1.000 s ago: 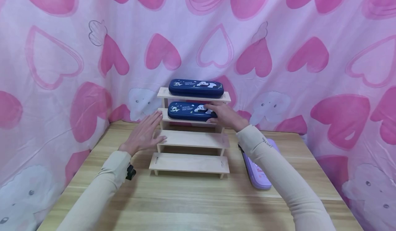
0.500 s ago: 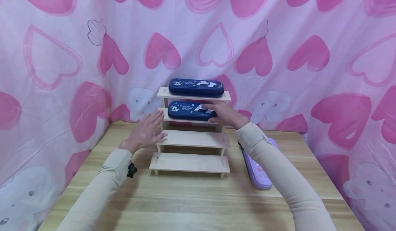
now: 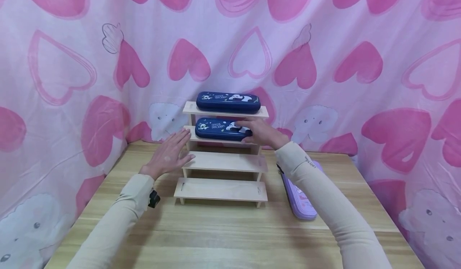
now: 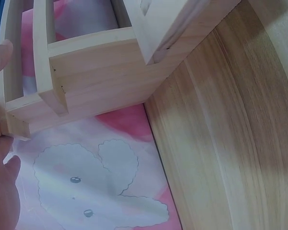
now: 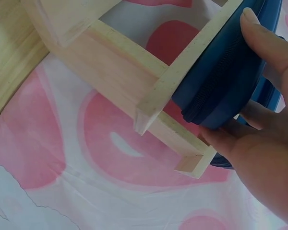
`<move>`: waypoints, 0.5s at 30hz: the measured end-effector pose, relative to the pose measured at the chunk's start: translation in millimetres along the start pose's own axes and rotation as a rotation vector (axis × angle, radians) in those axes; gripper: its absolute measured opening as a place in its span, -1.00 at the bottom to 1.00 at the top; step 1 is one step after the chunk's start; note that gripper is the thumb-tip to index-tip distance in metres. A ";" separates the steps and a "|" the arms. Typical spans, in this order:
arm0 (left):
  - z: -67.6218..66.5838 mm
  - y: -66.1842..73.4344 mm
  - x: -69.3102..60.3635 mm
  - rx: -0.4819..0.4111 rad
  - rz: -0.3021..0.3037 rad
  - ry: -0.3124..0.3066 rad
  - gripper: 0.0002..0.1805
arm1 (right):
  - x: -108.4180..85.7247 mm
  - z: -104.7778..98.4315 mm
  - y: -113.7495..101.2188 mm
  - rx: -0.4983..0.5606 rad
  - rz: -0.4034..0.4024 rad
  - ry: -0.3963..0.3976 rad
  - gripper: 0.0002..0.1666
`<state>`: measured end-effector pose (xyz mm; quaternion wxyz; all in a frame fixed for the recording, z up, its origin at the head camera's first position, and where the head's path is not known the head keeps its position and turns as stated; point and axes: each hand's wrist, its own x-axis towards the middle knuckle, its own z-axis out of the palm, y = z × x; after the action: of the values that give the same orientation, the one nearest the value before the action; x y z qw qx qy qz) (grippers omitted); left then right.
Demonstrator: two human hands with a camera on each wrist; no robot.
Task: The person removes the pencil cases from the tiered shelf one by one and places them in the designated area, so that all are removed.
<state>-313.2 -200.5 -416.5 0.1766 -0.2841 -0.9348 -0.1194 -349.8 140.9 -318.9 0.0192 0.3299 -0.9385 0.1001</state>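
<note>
A stepped wooden rack with several shelves stands on the table. One dark blue panda case lies on its top shelf; a second blue case lies one shelf lower. The right hand grips that lower case at its right end, and in the right wrist view the thumb and fingers of the hand lie around the zipped end of the case. The left hand, fingers extended, rests against the rack's left side; the left wrist view shows it at the shelf ends.
A purple case lies on the wooden table to the right of the rack, partly hidden by the right sleeve. A curtain with pink hearts hangs behind and on both sides.
Both hands and the cases stay nearly where they were; the left hand has shifted only very slightly right since the earliest frame.
</note>
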 end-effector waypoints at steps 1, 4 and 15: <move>0.2 -0.5 0.0 0.002 0.001 0.001 -0.10 | 0.3 0.3 0.1 -0.002 0.000 0.001 -0.19; 0.6 -1.6 0.2 0.001 0.002 0.002 -0.10 | -0.1 2.4 1.5 -0.010 -0.004 0.011 -0.20; 0.4 1.7 0.2 -0.006 -0.022 0.000 -0.11 | -11.9 7.8 1.1 -0.002 -0.020 0.087 -0.25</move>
<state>-312.5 -198.9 -416.6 0.1741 -0.2744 -0.9375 -0.1243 -340.9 147.6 -327.9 0.0613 0.3346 -0.9335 0.1131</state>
